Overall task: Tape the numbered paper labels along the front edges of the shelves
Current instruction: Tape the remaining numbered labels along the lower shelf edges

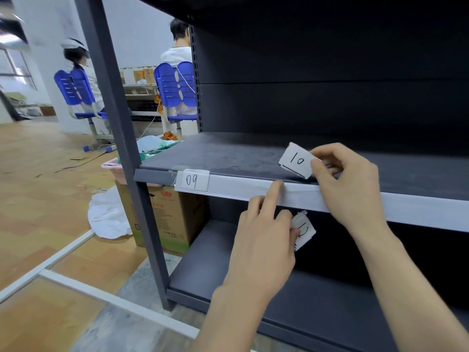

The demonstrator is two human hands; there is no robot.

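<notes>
A dark grey shelf [228, 156] has a white strip [241, 190] along its front edge. A paper label reading 09 [193, 180] is taped at the strip's left end. My right hand [347, 179] pinches a label reading 10 [297, 160] just above the shelf edge. My left hand [264, 237] rests its index fingertip on the white strip while its other fingers hold more paper labels [303, 229] below the shelf edge.
A grey upright post [119, 128] stands at the shelf's left. Behind it sit a cardboard box [165, 219], a white bag [106, 217] and a pink bin [114, 168]. Two people sit on blue chairs [175, 87] at the back. A lower shelf [228, 262] lies below.
</notes>
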